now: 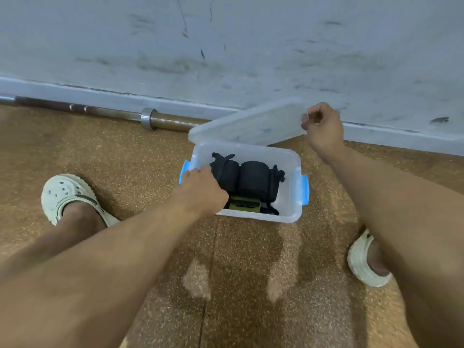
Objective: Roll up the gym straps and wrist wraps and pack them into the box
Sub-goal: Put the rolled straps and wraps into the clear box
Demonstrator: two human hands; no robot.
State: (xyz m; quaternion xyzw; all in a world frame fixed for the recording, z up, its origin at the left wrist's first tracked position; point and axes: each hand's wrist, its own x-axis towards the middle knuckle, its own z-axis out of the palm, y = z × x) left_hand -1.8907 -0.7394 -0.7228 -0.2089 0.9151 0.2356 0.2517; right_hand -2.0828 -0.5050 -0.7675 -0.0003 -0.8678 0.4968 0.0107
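Note:
A clear plastic box (288, 209) with blue side latches (304, 189) stands on the floor. Inside lie black rolled wraps (253, 179) and an olive green strap roll (244, 204). My left hand (200, 190) is at the box's left wall, fingers curled over the rim beside the black rolls; whether it holds a roll is hidden. My right hand (322, 125) pinches the right edge of the translucent lid (251, 126), which is tilted up over the far side of the box.
A steel barbell (148, 118) lies along the grey wall's base behind the box. The floor is brown speckled rubber. My feet in white clogs sit left (66, 194) and right (365, 259) of the box.

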